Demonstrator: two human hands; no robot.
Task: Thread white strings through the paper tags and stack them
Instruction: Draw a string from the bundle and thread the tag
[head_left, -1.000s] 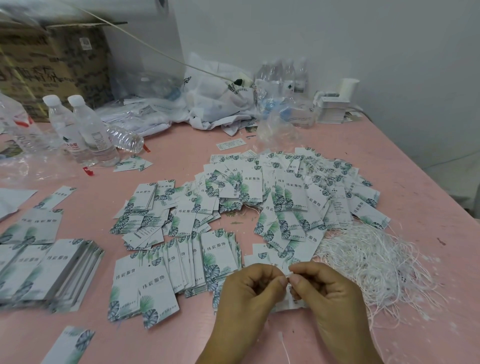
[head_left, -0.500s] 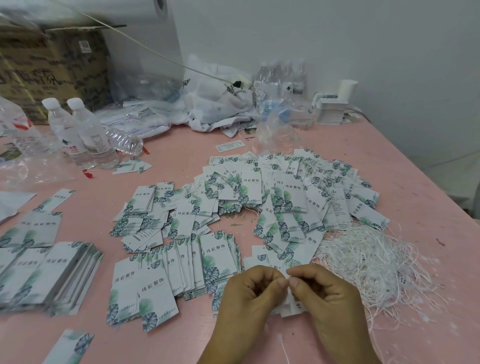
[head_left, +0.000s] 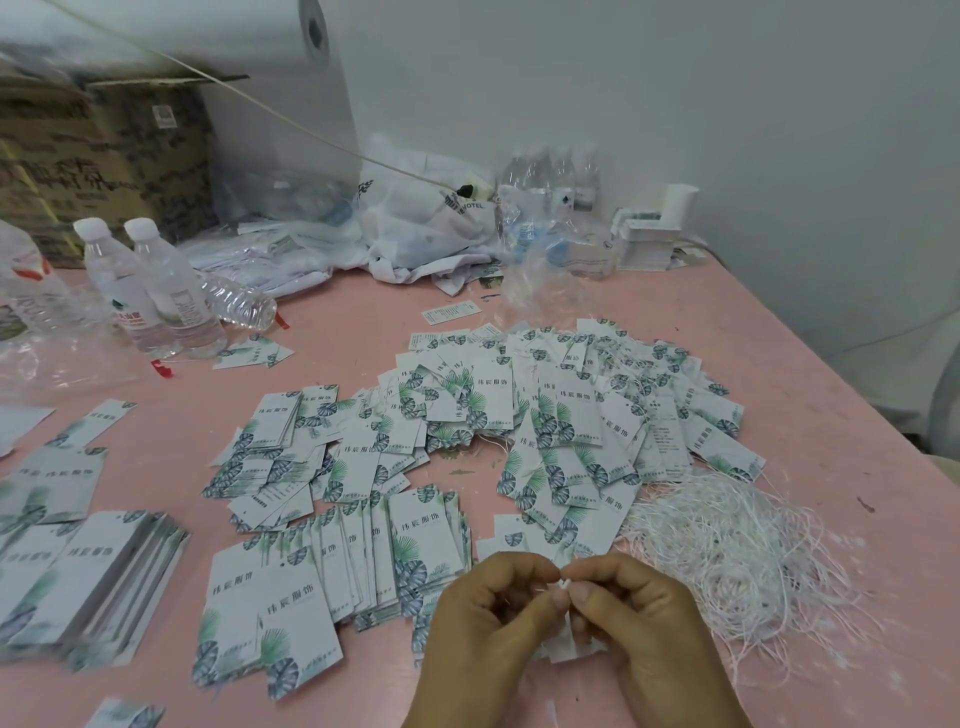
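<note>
At the near edge of the desk (head_left: 363, 332), my left hand (head_left: 483, 618) and right hand (head_left: 639, 629) meet, fingers (head_left: 540, 577) pinched together on a white string (head_left: 562, 584) over a paper tag (head_left: 563, 647) mostly hidden beneath them. I think the string end is at the hole; a slip would fray it or tear the tag. Right, the tangled string pile (head_left: 727, 551) could snag.

Matt printed paper tags (head_left: 519, 441) cover the smooth pink table (head_left: 810, 395). Thin white strings (head_left: 727, 551) lie lower right. Clear glossy plastic bottles (head_left: 150, 291) and brown cardboard box (head_left: 98, 166) sit upper left.
</note>
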